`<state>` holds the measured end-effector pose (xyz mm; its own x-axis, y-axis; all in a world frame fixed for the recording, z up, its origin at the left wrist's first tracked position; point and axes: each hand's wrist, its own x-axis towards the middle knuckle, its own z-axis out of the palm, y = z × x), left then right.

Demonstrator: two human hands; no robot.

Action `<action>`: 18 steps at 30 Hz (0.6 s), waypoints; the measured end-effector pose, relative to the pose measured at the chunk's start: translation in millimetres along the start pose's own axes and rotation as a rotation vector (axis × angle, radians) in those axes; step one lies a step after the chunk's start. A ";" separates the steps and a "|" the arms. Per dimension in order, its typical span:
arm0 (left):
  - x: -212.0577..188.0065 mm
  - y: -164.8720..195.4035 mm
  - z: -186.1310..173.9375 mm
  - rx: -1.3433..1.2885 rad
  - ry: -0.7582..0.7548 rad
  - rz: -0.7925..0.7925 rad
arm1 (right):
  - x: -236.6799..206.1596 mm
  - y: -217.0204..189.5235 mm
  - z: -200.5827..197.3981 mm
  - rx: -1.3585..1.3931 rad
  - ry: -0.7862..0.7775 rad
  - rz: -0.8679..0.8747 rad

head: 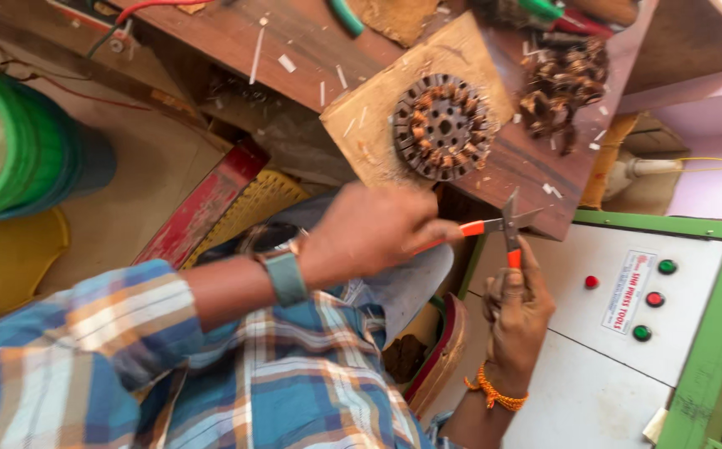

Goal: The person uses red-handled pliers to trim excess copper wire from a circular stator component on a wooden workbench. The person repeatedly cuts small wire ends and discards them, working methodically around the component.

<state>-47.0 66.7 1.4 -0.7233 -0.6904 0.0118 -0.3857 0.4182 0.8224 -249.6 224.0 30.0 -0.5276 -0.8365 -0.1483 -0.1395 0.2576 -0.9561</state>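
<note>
The person holds a pair of orange-handled cutters [500, 231] in both hands, in the air just off the near edge of the wooden worktop [278, 41], between that edge and the white control panel [618, 333]. The tool is spread wide: one handle runs roughly level from the left hand [373, 229] toward the pivot, the other drops almost straight down into the right hand [517, 308]. The short dark blades stick out past the pivot, one up toward the worktop, the other sideways along its edge. The left hand is closed around its handle, fingers curled, with a grey-strapped watch [282, 270] on the wrist. The right hand grips the lower handle in a loose fist, and an orange beaded bracelet [494, 391] circles that wrist. The sleeves are blue, white and orange plaid.

On the worktop, near its edge and just above the cutters, lies a round motor stator [442, 126] with copper windings around a dark slotted core. It rests flat on a tilted slab of pale board [377, 125]. Toward the far right corner sits a heap of stripped copper coils [562, 81]. White slivers are scattered across the dark wood.

The panel beside the hands carries red and green buttons and has a green frame. On the floor to the left stand a green tub [12, 141] and a yellow plastic piece [3, 258], with a red strip [203, 208] leaning nearby.
</note>
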 end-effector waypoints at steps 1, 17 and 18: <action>10.3 -4.4 -13.2 0.171 0.050 0.043 | 2.7 5.5 -0.5 0.059 -0.031 0.008; 133.4 -57.9 -6.6 0.183 0.030 0.179 | 38.6 24.0 31.3 0.145 -0.174 0.304; 135.5 -59.7 -5.2 0.195 0.051 0.208 | 40.9 21.3 34.4 0.142 -0.181 0.295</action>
<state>-119.0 -54.9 -43.2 -0.7705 -0.6048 0.2014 -0.3385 0.6559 0.6746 -245.3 178.7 -5.2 -0.3695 -0.8114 -0.4529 0.1210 0.4412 -0.8892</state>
